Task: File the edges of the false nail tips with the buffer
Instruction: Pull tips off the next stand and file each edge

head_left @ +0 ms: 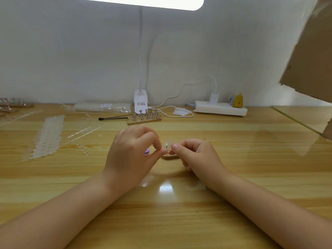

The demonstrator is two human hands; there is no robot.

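Pale wall, honey-coloured wooden table (pixel 179 212), and a clip lamp (pixel 141 103) glowing from above: that is the setting. Both forearms reach in from the near edge and meet at the middle of the table. The left hand (pixel 131 155) has its fingers curled, thumb and forefinger pinched together at a clear false nail tip (pixel 168 143); the right hand (pixel 194 155) is curled too, its thumb and forefinger closing on the same small piece from the other side. Just below the tip a small wooden stand (pixel 168 156) lies on the table. Tucked under the left hand is the buffer (pixel 147 152) (only a purple and pink corner of it shows), and I cannot tell whether the fingers actually hold it. Farther back stands a wooden holder with metal pegs (pixel 144 118), a thin black-tipped tool (pixel 115 118) beside it. To the left lie strips of clear nail tips (pixel 47 137); to the right, a white power strip (pixel 221 107) with a charger plugged in.
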